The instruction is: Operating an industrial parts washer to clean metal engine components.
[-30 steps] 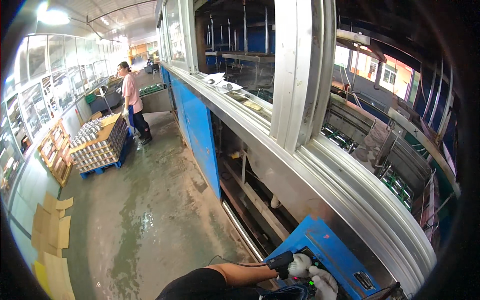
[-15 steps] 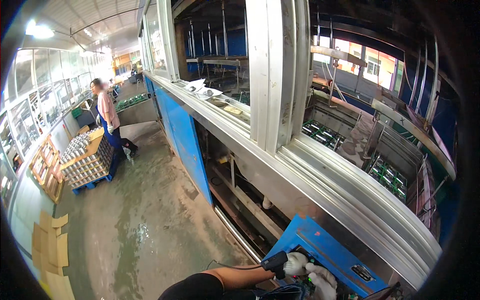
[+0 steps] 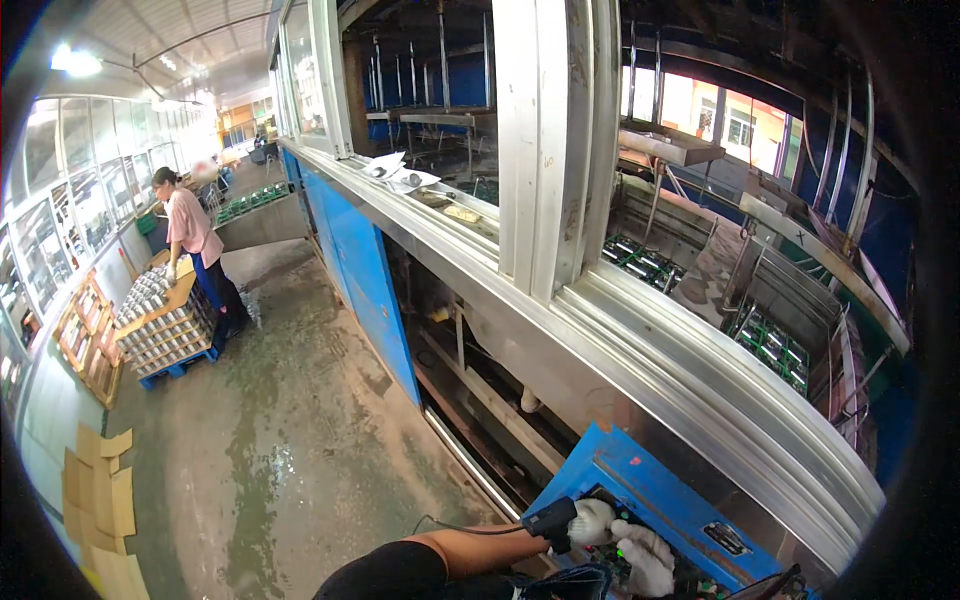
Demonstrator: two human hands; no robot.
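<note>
My left hand point(image 3: 591, 522) wears a white glove and has a black device strapped at its wrist. It rests at the opening of a blue metal box point(image 3: 655, 490). Right beside it, my right hand point(image 3: 648, 562), also in a white glove, reaches in from the lower edge. A small green light point(image 3: 619, 553) glows by the right fingers, probably on the box's controls. The gloves run together at the fingertips, and what they touch is hidden. Whether either hand grips something does not show.
An aluminium window frame point(image 3: 545, 150) rises before me. Behind it stand green crates point(image 3: 770, 345) of metal parts in a machine. On the left, a co-worker point(image 3: 195, 240) bends over a pallet of metal cylinders point(image 3: 165, 335). Flattened cardboard point(image 3: 100, 490) and a wooden pallet point(image 3: 90, 335) lie along the wall.
The co-worker has turned toward the pallet load and now reaches down to it. Behind the window, a metal beam hangs lower and the crates beneath it have shifted. My hands have barely moved.
</note>
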